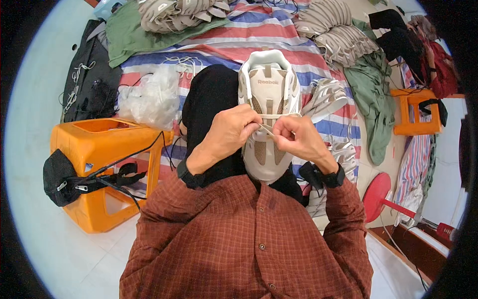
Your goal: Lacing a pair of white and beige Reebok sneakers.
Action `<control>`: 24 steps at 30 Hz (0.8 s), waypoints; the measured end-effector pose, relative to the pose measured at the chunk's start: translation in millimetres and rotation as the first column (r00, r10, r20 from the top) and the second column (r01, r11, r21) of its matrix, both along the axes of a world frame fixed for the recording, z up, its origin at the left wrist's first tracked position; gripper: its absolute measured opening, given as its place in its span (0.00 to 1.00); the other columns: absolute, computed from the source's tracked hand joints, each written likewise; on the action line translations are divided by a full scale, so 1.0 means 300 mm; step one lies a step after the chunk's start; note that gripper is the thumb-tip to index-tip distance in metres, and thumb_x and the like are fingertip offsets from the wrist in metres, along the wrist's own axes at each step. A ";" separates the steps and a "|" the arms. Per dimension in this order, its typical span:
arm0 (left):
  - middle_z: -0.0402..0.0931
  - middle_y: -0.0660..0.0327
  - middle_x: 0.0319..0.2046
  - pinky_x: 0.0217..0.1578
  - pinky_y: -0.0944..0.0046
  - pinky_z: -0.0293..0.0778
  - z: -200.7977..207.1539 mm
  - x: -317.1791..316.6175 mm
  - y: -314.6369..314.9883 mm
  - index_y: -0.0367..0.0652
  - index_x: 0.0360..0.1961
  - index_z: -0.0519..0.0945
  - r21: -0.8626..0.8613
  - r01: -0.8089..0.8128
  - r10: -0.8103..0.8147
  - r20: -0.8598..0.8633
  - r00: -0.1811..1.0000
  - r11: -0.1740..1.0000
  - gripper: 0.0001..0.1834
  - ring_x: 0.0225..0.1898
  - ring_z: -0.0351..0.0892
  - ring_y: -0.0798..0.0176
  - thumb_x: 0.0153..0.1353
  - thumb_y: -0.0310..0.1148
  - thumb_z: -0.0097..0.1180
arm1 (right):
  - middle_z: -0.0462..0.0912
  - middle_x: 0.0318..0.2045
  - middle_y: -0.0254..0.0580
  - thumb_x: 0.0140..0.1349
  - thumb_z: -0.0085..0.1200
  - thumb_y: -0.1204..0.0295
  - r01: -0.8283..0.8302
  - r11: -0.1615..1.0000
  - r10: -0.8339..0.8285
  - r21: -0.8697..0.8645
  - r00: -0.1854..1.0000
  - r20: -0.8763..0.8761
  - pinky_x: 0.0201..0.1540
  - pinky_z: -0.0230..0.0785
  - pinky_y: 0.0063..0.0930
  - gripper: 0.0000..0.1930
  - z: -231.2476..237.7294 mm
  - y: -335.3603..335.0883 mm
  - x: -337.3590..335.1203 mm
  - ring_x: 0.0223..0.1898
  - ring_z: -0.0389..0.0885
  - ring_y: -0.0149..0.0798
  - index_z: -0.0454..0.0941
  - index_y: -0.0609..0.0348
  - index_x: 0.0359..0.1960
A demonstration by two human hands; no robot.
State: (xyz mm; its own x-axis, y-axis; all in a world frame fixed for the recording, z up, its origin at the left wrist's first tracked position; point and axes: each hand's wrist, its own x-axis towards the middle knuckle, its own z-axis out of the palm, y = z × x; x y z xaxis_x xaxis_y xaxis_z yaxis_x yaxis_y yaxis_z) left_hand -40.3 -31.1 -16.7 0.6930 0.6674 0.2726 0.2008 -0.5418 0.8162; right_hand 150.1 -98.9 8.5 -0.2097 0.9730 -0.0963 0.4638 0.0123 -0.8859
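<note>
A cream and beige sneaker (264, 94) rests on my lap, its toe toward me and its opening away from me. A pale shoelace (272, 116) crosses the front of its tongue. My left hand (225, 130) is closed at the sneaker's left side, pinching the lace between thumb and fingers. At the right side my right hand (300, 138) pinches the lace too, close to the left fingertips. A short, thin stretch of lace shows between the two hands, over the lower tongue.
Striped cloth (279, 32) covers the floor. Stacked beige shoe uppers (343, 37) lie far right, more (174, 15) far left. A clear plastic bag (152, 99) and an orange stool (74, 137) with a black pouch (57, 177) are left. A red round-topped stand (377, 197) is right.
</note>
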 end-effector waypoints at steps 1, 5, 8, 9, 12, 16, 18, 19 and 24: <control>0.73 0.57 0.25 0.27 0.63 0.69 0.006 0.003 -0.001 0.39 0.29 0.76 0.062 -0.008 0.011 -0.044 0.999 0.998 0.06 0.27 0.74 0.54 0.47 0.22 0.55 | 0.68 0.10 0.30 0.49 0.51 0.73 -0.032 0.999 0.031 0.038 0.999 0.024 0.18 0.58 0.22 0.04 -0.009 0.001 0.005 0.14 0.65 0.23 0.73 0.61 0.22; 0.71 0.58 0.23 0.27 0.61 0.70 0.053 0.000 -0.063 0.40 0.25 0.74 0.202 0.062 -0.036 -0.127 0.991 0.978 0.03 0.26 0.74 0.54 0.46 0.23 0.54 | 0.70 0.11 0.34 0.52 0.50 0.71 -0.011 1.000 0.013 0.014 0.991 -0.132 0.19 0.58 0.23 0.07 -0.007 0.040 0.011 0.15 0.66 0.26 0.75 0.62 0.25; 0.69 0.61 0.20 0.24 0.61 0.70 0.067 0.050 -0.144 0.43 0.23 0.73 0.304 0.186 -0.142 -0.162 0.976 0.934 0.03 0.23 0.74 0.58 0.44 0.26 0.53 | 0.74 0.15 0.47 0.53 0.51 0.65 -0.030 0.995 0.040 -0.090 0.994 0.105 0.24 0.67 0.30 0.13 0.056 0.096 -0.006 0.18 0.75 0.35 0.78 0.64 0.25; 0.68 0.61 0.20 0.23 0.61 0.69 0.063 0.068 -0.164 0.43 0.22 0.73 0.342 0.188 -0.138 -0.165 0.977 0.921 0.03 0.22 0.73 0.60 0.43 0.27 0.53 | 0.74 0.15 0.47 0.53 0.51 0.65 -0.033 0.995 0.042 -0.091 0.994 0.104 0.24 0.67 0.30 0.13 0.057 0.110 -0.018 0.18 0.75 0.35 0.78 0.64 0.25; 0.70 0.60 0.21 0.24 0.63 0.70 0.057 0.096 -0.205 0.40 0.22 0.74 0.373 0.070 -0.023 -0.129 0.991 0.925 0.04 0.22 0.74 0.60 0.41 0.27 0.52 | 0.77 0.19 0.54 0.48 0.56 0.57 -0.166 0.985 0.161 -0.038 0.831 0.532 0.25 0.69 0.40 0.18 0.069 0.135 -0.065 0.24 0.79 0.51 0.80 0.62 0.25; 0.71 0.57 0.21 0.24 0.63 0.70 0.026 0.111 -0.234 0.35 0.21 0.75 0.453 -0.027 0.080 -0.097 0.992 0.891 0.06 0.23 0.74 0.61 0.39 0.26 0.52 | 0.78 0.19 0.54 0.45 0.58 0.59 -0.290 0.956 0.169 0.051 0.682 0.712 0.26 0.72 0.41 0.17 0.053 0.146 -0.117 0.22 0.79 0.54 0.79 0.63 0.20; 0.71 0.56 0.22 0.25 0.62 0.71 0.040 0.101 -0.230 0.35 0.21 0.75 0.436 0.016 0.063 -0.167 0.984 0.900 0.06 0.25 0.75 0.59 0.41 0.27 0.53 | 0.77 0.17 0.52 0.45 0.57 0.60 -0.273 0.958 0.122 0.087 0.665 0.737 0.25 0.70 0.40 0.15 0.011 0.150 -0.123 0.20 0.77 0.51 0.77 0.62 0.17; 0.72 0.54 0.22 0.26 0.61 0.71 0.052 0.092 -0.225 0.34 0.20 0.74 0.417 0.060 0.044 -0.235 0.971 0.907 0.06 0.26 0.76 0.58 0.42 0.28 0.54 | 0.75 0.14 0.50 0.45 0.57 0.61 -0.256 0.958 0.073 0.126 0.647 0.759 0.24 0.68 0.38 0.15 -0.002 0.151 -0.123 0.18 0.75 0.49 0.76 0.61 0.15; 0.75 0.52 0.23 0.28 0.61 0.72 0.216 -0.066 -0.069 0.37 0.24 0.76 -0.208 0.531 -0.550 -0.042 0.834 0.821 0.13 0.27 0.77 0.57 0.53 0.37 0.57 | 0.70 0.09 0.39 0.47 0.54 0.73 -0.443 0.882 0.410 -0.160 0.889 -0.204 0.16 0.57 0.23 0.11 0.149 0.076 -0.028 0.11 0.65 0.30 0.69 0.61 0.12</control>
State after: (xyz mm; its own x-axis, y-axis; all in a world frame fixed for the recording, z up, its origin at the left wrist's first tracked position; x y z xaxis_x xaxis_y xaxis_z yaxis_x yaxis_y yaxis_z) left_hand -60.2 -51.9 48.0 0.9731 0.2082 0.0987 0.0009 -0.4321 0.9018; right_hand 141.8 -76.0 53.3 -0.6288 0.7497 -0.2063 0.3060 -0.0053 -0.9520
